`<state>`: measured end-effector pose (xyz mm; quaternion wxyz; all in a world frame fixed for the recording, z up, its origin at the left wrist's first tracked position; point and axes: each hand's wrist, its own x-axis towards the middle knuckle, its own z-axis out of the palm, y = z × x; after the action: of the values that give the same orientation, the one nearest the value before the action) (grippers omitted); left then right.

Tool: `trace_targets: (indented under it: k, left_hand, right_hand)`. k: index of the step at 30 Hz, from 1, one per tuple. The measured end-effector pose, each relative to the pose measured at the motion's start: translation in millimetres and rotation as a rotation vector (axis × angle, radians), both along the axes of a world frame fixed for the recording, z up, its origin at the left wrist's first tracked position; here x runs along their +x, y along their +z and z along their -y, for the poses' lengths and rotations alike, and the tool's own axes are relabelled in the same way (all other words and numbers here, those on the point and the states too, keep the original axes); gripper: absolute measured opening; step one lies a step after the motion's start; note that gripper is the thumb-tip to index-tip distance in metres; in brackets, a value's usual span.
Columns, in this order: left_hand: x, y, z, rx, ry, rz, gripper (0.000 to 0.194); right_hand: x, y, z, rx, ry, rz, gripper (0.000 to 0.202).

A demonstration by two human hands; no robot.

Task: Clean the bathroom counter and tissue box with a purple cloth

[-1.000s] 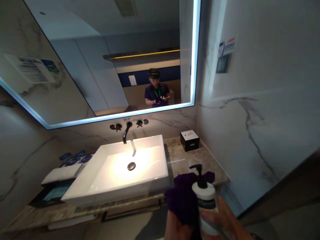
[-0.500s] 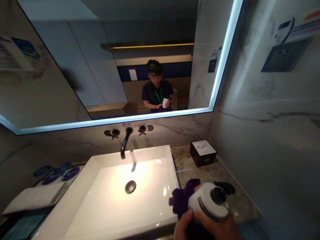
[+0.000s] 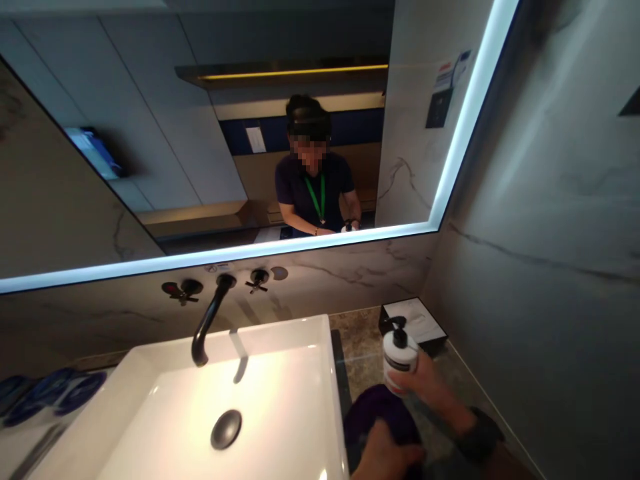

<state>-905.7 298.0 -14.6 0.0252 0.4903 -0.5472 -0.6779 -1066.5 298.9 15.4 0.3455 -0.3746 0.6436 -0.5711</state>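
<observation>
A white rectangular basin (image 3: 280, 393) sits on the marble counter (image 3: 363, 347), its round dark drain plug (image 3: 226, 429) near the middle. A black spout (image 3: 207, 323) curves out of the wall above the basin's back edge, between two cross-shaped tap handles (image 3: 183, 290). A black tissue box (image 3: 417, 323) stands in the counter's back right corner. Blue discs (image 3: 47, 397) lie at the far left. A lit-edged mirror (image 3: 200, 133) hangs above.

White bottle (image 3: 399, 360), black pump, purple cloth (image 3: 380, 420), seemingly brown-veined counter (image 3: 363, 347).
</observation>
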Motion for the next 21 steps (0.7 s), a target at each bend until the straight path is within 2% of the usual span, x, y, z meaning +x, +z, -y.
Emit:
trace_targets:
  k: [2, 4, 6, 9, 10, 12, 14, 16, 18, 21]
  left_hand:
    - [-1, -10.3, 21, -0.171, -0.185, 0.231, 0.073]
    - [4, -9.5, 44, -0.283, -0.294, 0.339, 0.071]
    - [8, 6.0, 72, -0.42, -0.255, 0.336, 0.057]
    - [-2, 43.3, 125, -0.735, -0.095, 0.329, 0.045]
    - [-11, 53.5, 144, -0.834, -0.098, 0.34, 0.045]
    - [-34, 63.2, 177, -1.007, -0.214, 0.378, 0.05]
    - [-61, 57.0, 202, -1.108, -0.411, 0.46, 0.056]
    - [-84, 40.7, 217, -1.097, -0.598, 0.574, 0.051]
    - [-99, 23.8, 224, -1.033, -0.709, 0.65, 0.038]
    - [-111, 10.3, 228, -1.013, -0.731, 0.67, 0.03]
  right_hand:
    - [-6, -11.7, 40, -0.045, 0.109, 0.01, 0.06]
    - [-10, -30.5, 76, -0.074, 0.17, 0.017, 0.063]
    - [-13, -56.4, 107, -0.071, 0.195, 0.05, 0.063]
    - [-13, -100.5, 142, -0.053, 0.227, 0.118, 0.057]
    - [-13, -114.2, 151, -0.049, 0.226, 0.133, 0.055]
    - [-11, -137.3, 165, -0.038, 0.203, 0.148, 0.054]
    - [-8, -153.0, 172, -0.022, 0.157, 0.141, 0.055]
    - [-4, -159.8, 169, 0.007, 0.097, 0.116, 0.06]
    - [0, -156.4, 152, 0.044, 0.026, 0.085, 0.07]
    - [-1, -134.5, 105, 0.051, -0.024, -0.056, 0.068]
